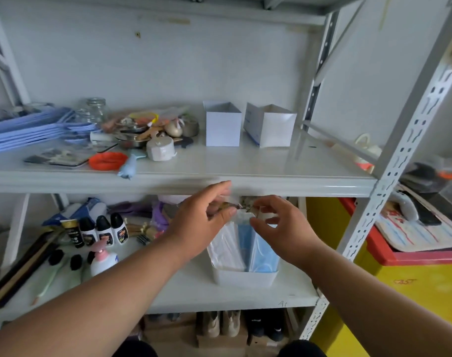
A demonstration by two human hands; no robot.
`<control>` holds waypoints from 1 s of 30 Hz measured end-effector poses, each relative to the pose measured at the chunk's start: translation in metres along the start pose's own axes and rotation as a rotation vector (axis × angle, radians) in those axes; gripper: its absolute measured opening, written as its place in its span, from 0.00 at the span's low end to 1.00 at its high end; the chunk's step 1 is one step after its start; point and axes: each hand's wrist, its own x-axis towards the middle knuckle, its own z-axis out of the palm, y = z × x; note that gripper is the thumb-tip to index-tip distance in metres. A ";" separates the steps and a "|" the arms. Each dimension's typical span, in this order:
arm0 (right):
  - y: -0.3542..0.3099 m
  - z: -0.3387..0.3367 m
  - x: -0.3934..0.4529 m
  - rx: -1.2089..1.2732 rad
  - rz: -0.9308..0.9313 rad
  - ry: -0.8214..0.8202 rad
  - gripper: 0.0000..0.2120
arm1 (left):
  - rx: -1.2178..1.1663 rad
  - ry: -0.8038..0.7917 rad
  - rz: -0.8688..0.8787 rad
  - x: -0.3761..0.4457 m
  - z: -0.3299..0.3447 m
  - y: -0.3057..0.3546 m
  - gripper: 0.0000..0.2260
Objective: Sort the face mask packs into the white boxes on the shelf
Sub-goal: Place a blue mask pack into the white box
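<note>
A white bin (243,278) on the lower shelf holds upright clear packs of face masks: white ones (226,247) on its left side and blue ones (261,249) on its right. My left hand (201,220) pinches the top edge of a clear pack above the white ones. My right hand (276,222) hovers at the packs' tops with fingers curled; whether it holds a pack is unclear. Two white boxes stand open and empty on the upper shelf, one (222,127) to the left of the other (271,128).
The upper shelf's left half carries blue folders (26,127), glass jars, an orange lid (107,161) and clutter. Bottles (103,229) and a pump dispenser (102,260) stand left of the bin. A grey upright post (389,173) rises at right, with a yellow-and-red chest (400,274) beyond.
</note>
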 end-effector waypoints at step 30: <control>0.176 0.140 0.048 -0.056 0.390 -0.145 0.18 | 0.159 0.015 -0.423 -0.026 0.087 -0.227 0.29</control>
